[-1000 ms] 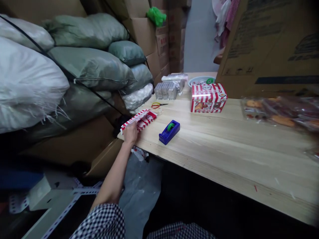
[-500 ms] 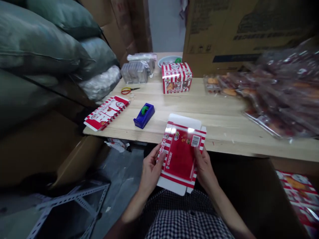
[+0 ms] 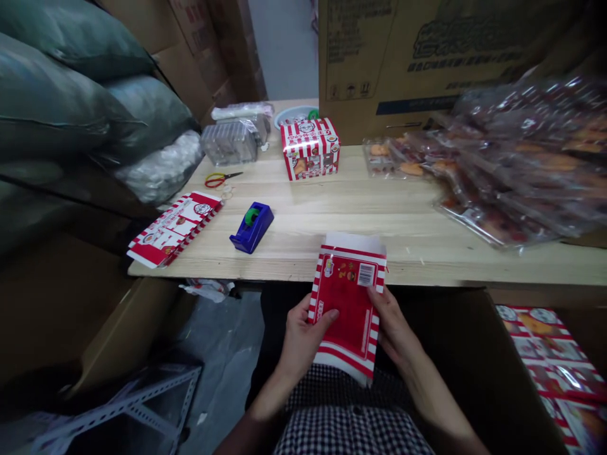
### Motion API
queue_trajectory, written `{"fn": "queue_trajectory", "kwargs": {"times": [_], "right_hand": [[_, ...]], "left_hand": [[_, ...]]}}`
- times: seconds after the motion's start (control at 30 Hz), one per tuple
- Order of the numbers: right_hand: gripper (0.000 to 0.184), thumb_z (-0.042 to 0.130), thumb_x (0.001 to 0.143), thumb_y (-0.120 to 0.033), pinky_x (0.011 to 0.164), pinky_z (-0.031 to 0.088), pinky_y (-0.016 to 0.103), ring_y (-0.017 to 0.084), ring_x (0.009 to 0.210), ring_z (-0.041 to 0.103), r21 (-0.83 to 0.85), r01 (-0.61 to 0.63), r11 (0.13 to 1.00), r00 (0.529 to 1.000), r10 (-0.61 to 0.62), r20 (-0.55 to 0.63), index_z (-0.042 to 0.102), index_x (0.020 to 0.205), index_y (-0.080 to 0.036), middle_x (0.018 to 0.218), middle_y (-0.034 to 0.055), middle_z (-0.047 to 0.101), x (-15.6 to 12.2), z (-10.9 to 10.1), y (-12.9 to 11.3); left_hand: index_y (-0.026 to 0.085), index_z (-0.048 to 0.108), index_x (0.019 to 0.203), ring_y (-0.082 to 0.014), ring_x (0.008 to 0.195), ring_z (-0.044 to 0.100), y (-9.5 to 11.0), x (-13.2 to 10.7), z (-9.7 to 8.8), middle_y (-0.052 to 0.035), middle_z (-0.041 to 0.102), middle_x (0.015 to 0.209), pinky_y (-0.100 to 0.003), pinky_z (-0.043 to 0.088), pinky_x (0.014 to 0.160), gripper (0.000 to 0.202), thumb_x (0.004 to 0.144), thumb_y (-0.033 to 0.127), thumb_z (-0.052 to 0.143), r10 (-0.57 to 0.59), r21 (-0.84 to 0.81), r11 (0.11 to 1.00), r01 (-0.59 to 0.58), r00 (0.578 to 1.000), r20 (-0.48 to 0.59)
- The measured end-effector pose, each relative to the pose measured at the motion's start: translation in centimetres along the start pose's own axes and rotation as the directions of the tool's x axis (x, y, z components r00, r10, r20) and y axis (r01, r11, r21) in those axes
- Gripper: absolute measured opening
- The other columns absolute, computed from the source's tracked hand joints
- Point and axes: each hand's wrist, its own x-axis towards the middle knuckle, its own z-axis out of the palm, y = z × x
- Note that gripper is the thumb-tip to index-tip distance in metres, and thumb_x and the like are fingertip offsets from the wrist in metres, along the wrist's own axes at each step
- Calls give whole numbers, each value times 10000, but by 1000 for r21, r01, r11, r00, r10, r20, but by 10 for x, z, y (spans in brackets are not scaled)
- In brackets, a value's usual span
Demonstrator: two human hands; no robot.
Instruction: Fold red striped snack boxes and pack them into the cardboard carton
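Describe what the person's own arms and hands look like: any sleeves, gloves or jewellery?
The left hand and right hand are bare: no gloves, rings or watch visible. No sleeves are in view. A black-and-white checked garment covers the lap below them.

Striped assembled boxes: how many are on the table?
1. The striped box stands at the far side of the table, before the cardboard box. Left hand and right hand hold a flat carton. Others may be hidden.

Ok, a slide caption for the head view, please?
The left hand and right hand grip a flattened red-and-white striped cardboard carton before a pale wooden table bearing a blue plastic tape dispenser.
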Motion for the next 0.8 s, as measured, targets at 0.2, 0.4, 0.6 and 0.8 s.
{"fn": "queue_trajectory", "kwargs": {"times": [0.2, 0.4, 0.6, 0.8], "right_hand": [[509, 862, 708, -458, 857, 589, 477, 317, 994, 738, 21, -35, 999, 996, 33, 82, 656, 1139, -281, 1156, 80, 755, 6, -21, 0], [427, 801, 809, -383, 927, 561, 466, 279, 1031, 729, 45, -123, 991, 970, 111, 215, 645, 1190, -268, 1189, 66, 746, 3, -14, 18], [470, 777, 829, -402, 962, 545, 481, 276, 1117, 696, 3, -251, 968, 923, 239, 303, 616, 1250, -269, 1229, 67, 726, -1, -23, 41], [704, 751, 858, -338, 1015, 528, 424, 245, 1227, 625, -47, 129, 990, 982, -122, 141, 423, 1478, -395, 1472, 35, 553, -1, -15, 27]], "left_hand": [[208, 711, 1115, -231, 832, 734, 1, 1, -12, -64, 776, 1000, -349, 596, 769, 366, 794, 369, 778, -57, -18, 998, 58, 996, 72], [219, 642, 1290, -220, 1089, 684, 13, 28, -34, -92, 705, 1255, -319, 527, 953, 466, 851, 352, 727, 125, -51, 991, -124, 992, 17], [179, 581, 1330, -218, 968, 724, -10, 42, -51, -98, 771, 1058, -317, 551, 874, 623, 763, 289, 814, 113, -96, 988, -118, 992, -52], [255, 486, 1308, -205, 870, 741, -8, 32, -45, -45, 774, 964, -320, 562, 808, 668, 737, 276, 833, 164, -88, 980, -176, 977, -134]]}}
